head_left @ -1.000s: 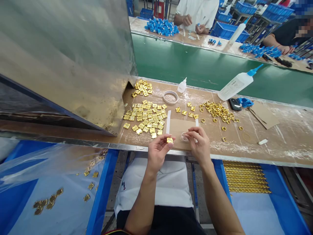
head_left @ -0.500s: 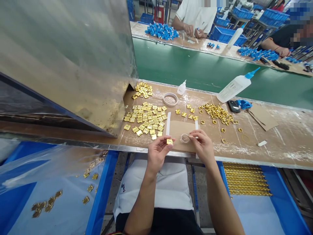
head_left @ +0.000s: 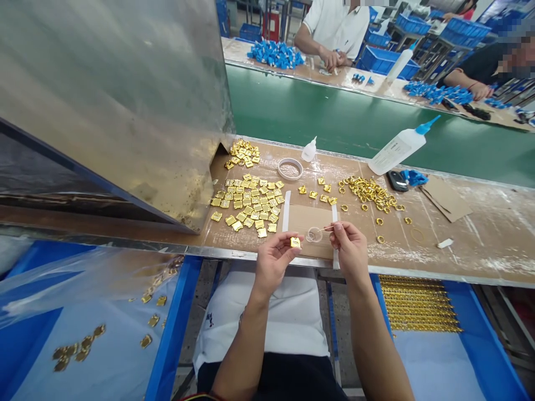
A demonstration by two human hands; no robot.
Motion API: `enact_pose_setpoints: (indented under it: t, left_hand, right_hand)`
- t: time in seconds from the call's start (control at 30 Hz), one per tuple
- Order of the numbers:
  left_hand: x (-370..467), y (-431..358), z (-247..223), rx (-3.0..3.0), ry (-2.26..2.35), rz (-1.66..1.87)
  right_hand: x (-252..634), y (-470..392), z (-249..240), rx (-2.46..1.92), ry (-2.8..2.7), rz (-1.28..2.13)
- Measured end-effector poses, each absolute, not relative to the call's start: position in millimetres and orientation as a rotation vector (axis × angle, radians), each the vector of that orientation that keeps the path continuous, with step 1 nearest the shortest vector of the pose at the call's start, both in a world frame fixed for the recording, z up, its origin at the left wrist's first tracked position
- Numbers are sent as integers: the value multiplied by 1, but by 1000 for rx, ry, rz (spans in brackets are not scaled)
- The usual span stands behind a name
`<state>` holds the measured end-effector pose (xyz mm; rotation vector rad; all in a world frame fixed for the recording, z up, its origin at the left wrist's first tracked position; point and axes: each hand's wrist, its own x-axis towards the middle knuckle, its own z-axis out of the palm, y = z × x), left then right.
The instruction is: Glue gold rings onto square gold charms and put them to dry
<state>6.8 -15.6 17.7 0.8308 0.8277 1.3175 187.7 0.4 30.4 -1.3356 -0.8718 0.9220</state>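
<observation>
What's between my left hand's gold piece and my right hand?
In the head view, a clear round dish lies between the gold piece and your right hand, whose thin stick reaches toward it.

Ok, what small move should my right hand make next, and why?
Probably bring the thin stick in your right hand across to the gold piece: the stick's tip is at the clear dish, and your left hand holds that piece close by.

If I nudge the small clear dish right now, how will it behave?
The clear dish likely slides rather than tips: it looks low and sits on the cardboard. Probably light, given its small size and thin, see-through look.
</observation>
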Motion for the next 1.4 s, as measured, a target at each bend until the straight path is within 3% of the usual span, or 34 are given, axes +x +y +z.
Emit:
enact_pose_setpoints:
  t: [0.47,1.4]
  left_hand:
    - [14,-28,27,824,688,1342]
    - [13,-32,34,831,663,1386]
  right_hand:
    - [143,-49,87,-1176,-1163,726]
    - [136,-55,77,-1219,-1285,632]
